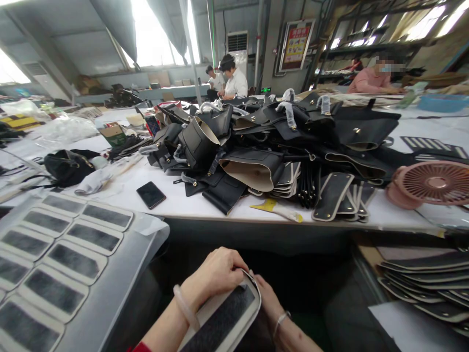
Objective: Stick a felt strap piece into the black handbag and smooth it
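A pale panel with a dark rectangular middle (223, 320) is held low in front of me, its rounded end pointing away. My left hand (216, 274), with a pale bangle at the wrist, grips the upper left edge with curled fingers. On the far right edge of the same panel is my right hand (268, 296), wearing a thin bracelet; its fingers are partly hidden behind the panel and press against the rim. Similar panels (51, 288) lie in rows on a grey board (120, 288) at the left.
Black bags (249, 161) are heaped on the white table (176, 200), with a phone (151, 194) and a pink fan (436, 183). Stacked strips (432, 283) lie at the lower right. Several people sit farther back.
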`<state>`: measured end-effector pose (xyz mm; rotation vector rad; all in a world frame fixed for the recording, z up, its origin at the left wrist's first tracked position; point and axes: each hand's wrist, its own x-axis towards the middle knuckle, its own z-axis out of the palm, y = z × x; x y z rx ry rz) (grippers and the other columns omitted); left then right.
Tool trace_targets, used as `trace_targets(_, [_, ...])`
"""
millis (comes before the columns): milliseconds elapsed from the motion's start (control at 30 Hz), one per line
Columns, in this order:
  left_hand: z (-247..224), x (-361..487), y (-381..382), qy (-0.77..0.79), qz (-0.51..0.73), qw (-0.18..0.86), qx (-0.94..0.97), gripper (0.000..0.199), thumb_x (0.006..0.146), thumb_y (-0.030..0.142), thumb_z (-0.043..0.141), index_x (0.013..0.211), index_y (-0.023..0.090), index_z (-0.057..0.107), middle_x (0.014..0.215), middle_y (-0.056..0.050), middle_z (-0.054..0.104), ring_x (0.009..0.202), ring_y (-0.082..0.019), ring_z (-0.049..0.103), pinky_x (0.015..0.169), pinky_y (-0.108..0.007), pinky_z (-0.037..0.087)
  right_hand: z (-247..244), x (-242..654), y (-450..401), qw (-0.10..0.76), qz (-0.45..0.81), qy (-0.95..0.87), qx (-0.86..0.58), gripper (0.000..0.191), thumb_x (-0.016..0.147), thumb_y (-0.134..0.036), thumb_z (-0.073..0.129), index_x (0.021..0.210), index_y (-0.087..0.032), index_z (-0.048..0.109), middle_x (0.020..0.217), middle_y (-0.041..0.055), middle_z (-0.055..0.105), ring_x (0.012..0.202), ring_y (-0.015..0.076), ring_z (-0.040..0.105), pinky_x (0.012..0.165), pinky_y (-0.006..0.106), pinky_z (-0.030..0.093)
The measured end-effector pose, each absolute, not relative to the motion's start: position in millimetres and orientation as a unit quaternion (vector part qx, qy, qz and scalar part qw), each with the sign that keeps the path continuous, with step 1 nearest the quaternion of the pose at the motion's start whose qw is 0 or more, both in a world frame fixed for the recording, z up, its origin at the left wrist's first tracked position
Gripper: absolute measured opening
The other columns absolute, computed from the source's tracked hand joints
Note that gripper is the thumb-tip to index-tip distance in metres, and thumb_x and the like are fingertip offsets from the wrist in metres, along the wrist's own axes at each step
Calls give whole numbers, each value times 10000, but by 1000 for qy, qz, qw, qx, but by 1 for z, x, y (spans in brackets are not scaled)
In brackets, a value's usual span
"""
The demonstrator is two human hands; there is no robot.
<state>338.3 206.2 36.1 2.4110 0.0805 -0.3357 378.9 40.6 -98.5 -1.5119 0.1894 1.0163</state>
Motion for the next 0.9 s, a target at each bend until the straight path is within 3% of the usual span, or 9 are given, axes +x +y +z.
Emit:
trace_targets(100, [27, 334, 210, 22, -122, 392, 912, 387, 756, 190, 479, 980, 294, 777, 957, 26, 774, 897, -163, 692, 806, -210, 479, -68, 383, 20, 607, 342, -54, -716, 521, 804, -690, 556, 872, -191, 691, 759, 20, 601, 715, 184, 522, 642, 278, 388])
trace_targets(200, [19, 334, 213, 20, -115, 422, 899, 361, 771, 216, 496, 984, 283, 780, 977, 15, 773, 923, -170, 690, 818, -210, 473, -34, 379, 9, 528, 268, -240, -769, 461, 888, -585, 536, 1088, -206, 706, 819, 34, 591, 722, 187, 533, 647, 286, 392])
trace_targets(267, [15, 335, 215, 22, -118, 437, 891, 359, 765, 216, 495, 969, 278, 784, 963, 10, 776, 917, -170, 693, 812, -211, 475, -22, 376, 10, 473, 244, -288, -796, 405, 901, -510, 559, 1137, -215, 706, 791, 26, 567, 692, 177, 526, 636, 284, 388])
trace_targets(400, [10, 337, 215, 41, -124, 451, 883, 359, 728, 203, 494, 927, 263, 787, 939, 1, 773, 905, -182, 692, 800, -229, 482, -21, 374, 17, 445, 232, -299, -812, 361, 925, -452, 520, 1070, -204, 739, 771, 37, 575, 710, 184, 553, 640, 281, 401])
trace_targets(667, [1, 337, 210, 100, -112, 468, 871, 290, 699, 250, 519, 847, 239, 768, 920, -26, 754, 871, -226, 668, 777, -313, 477, -27, 375, 17, 478, 249, -254, -803, 400, 882, -532, 575, 1019, -209, 768, 811, 63, 634, 755, 205, 601, 635, 270, 435])
trace_targets(767, [-5, 338, 212, 102, -125, 498, 852, 298, 693, 258, 526, 841, 227, 782, 889, -22, 765, 864, -200, 671, 778, -277, 480, -26, 374, 15, 489, 243, -253, -799, 394, 874, -544, 594, 970, -211, 780, 806, 60, 637, 743, 197, 608, 627, 254, 448])
trace_targets(900, [-11, 338, 217, 110, -162, 536, 821, 363, 662, 266, 538, 916, 185, 784, 814, -29, 767, 765, -183, 671, 634, -234, 483, -22, 375, 17, 466, 198, -298, -809, 369, 920, -505, 556, 900, -213, 782, 736, 36, 596, 675, 162, 587, 598, 235, 434])
